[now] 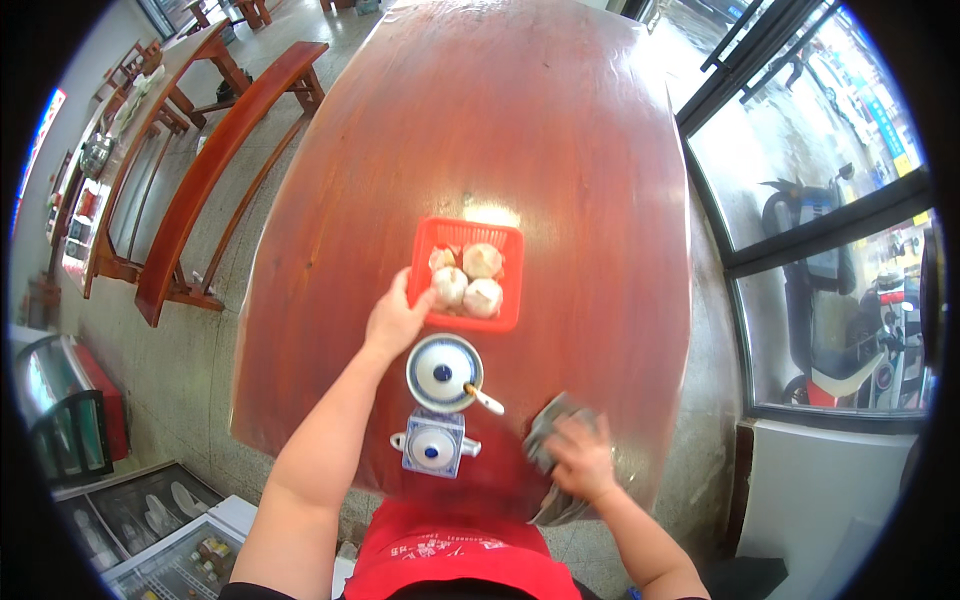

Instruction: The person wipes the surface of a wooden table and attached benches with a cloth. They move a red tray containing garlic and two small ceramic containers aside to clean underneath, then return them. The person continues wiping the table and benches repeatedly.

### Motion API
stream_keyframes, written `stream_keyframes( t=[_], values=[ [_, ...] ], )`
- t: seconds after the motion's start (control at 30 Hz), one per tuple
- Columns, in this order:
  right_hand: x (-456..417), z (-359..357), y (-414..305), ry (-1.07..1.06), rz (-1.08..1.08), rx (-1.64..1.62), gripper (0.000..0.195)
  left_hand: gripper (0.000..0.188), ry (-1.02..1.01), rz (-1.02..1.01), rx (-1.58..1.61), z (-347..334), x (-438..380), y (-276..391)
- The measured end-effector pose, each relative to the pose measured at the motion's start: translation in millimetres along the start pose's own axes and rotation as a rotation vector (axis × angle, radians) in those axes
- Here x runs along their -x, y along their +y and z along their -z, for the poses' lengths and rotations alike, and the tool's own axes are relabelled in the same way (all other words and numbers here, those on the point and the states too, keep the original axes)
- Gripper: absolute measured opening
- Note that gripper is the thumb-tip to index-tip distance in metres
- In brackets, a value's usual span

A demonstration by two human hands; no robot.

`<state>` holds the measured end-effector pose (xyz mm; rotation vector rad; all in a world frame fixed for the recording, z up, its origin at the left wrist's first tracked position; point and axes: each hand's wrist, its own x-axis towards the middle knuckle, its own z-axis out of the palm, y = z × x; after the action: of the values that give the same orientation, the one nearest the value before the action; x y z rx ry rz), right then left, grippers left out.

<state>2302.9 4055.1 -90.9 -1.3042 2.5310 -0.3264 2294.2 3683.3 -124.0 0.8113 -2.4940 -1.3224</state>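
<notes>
A red plastic basket (512, 300) holds several garlic bulbs (482, 261) on the wooden table (480, 135). My left hand (397, 315) grips the basket's near left side, thumb over the rim. Just nearer to me sits a lidded blue-and-white ceramic jar (444, 375), with a white spoon (487, 401) sticking out at its right. Close in front of that jar is a square blue-and-white teapot (433, 446), its spout to the right. Under my right hand (581, 454), slightly blurred, a grey-green cloth (551, 424) is bunched against the tabletop near the front right.
Clear plastic sheeting (679, 300) covers the table and overhangs its edges. A long wooden bench (240, 150) stands left, beside another table (161, 82). Glass panes in a dark frame (825, 225) run along the right. At lower left are glass-topped display cases (187, 555).
</notes>
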Motion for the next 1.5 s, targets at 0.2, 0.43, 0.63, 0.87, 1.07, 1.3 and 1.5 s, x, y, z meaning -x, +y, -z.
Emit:
stream_keyframes(
  t=[0.2, 0.43, 0.63, 0.87, 1.07, 1.3, 1.5],
  values=[
    [-194.6, 26.9, 142.8, 0.511, -0.655, 0.161, 0.053, 0.034, -0.059, 0.093, 0.021, 20.1, 1.5, 24.8],
    [-409.6, 45.7, 63.1, 0.401, -0.103, -0.026, 0.057, 0.029, 0.253, 0.198, 0.286, 108.3, 24.3, -0.3],
    [-396.7, 18.8, -17.3, 0.044, 0.737, -0.096, 0.049, 0.030, 0.327, 0.274, 0.477, 111.6, 24.2, 11.6],
    [-284.7, 40.4, 9.2, -0.129, 0.845, -0.193, 0.040, 0.026, 0.137, 0.313, 0.469, 59.2, -5.4, 39.6],
    [-146.9, 41.9, 38.7, -0.080, 0.466, -0.104, 0.045, 0.029, -0.007, 0.211, 0.393, 21.0, -15.3, 18.8],
    [-1.6, 4.6, -11.3, 0.011, 0.107, -0.086, 0.048, 0.031, -0.126, 0.173, 0.334, 1.9, -8.2, 10.9],
    [22.4, -10.7, -44.1, 0.077, -0.054, -0.049, 0.048, 0.053, -0.222, 0.347, 0.282, 25.0, 1.0, 15.8]
  ],
)
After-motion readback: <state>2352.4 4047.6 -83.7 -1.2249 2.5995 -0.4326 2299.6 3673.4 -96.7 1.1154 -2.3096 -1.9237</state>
